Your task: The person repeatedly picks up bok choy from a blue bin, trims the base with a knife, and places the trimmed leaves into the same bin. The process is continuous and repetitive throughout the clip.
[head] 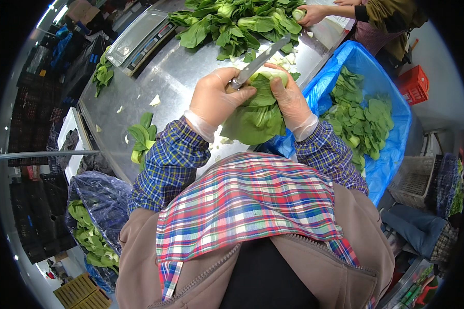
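Note:
My left hand [220,92], in a clear disposable glove, grips the handle of a knife [260,61] whose blade points up and to the right. Its thumb also presses on the head of bok choy [260,110]. My right hand [288,96], gloved likewise, holds that bok choy from the other side, thumb on the pale stem and leaves hanging down toward me. The blade lies across the stem end; whether it touches is hard to tell. Beyond my hands, a heap of bok choy [236,27] covers the far side of the stainless steel table [154,81].
A weighing scale [139,40] stands at the table's far left. Loose bok choy [142,139] and white trimmings [154,101] lie on the metal. To my right, a blue plastic liner [400,154] contains bok choy; a purple-lined container [104,193] sits at left. A co-worker's hand [313,15] holds a bok choy.

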Available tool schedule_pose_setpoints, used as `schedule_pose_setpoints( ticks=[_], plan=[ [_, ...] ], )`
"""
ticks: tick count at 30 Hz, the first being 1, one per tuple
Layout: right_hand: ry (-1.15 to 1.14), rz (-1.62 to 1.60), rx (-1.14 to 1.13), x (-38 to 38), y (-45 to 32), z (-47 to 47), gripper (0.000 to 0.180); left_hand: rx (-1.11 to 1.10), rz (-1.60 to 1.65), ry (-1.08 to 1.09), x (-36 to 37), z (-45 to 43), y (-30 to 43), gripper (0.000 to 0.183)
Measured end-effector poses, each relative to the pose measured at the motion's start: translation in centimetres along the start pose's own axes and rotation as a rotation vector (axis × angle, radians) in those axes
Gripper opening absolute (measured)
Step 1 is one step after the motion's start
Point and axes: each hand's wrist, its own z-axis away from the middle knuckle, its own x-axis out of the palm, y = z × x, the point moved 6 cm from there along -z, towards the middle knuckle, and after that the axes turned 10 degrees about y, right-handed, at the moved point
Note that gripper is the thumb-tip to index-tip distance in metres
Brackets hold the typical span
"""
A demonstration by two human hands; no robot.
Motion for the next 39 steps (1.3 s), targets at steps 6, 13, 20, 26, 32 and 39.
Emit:
schedule_pose_setpoints(
  ticks=[6, 13, 20, 26, 32, 39],
  plan=[
    [0.004, -0.006, -0.044, -1.7, -0.7, 0.0, 0.091, -0.352, 0.179, 0.106, -4.4, -1.6, -3.3, 0.025],
    [0.006, 0.018, -0.073, -0.8, 0.1, 0.1, 0.091, -0.128, 0.162, -0.130, 0.7, 1.2, -1.1, 0.034],
    [0.048, -0.030, -0.065, -4.1, -1.5, 1.1, 0.096, -0.679, 0.377, 0.001, -8.9, 1.6, -7.3, 0.026],
    [0.001, -0.183, 0.043, -4.3, -1.6, 2.0, 0.101, -0.531, -0.224, 0.025, -17.5, 4.8, -13.1, 0.021],
    [-0.050, -0.191, 0.014, -4.2, -1.9, 2.0, 0.102, -0.793, -0.174, 0.326, -25.3, 10.1, -15.1, 0.023],
    [-0.059, -0.187, -0.005, -4.1, -1.7, 1.7, 0.102, -0.832, 0.384, 0.054, -14.9, 9.1, -11.5, 0.024]
  ],
)
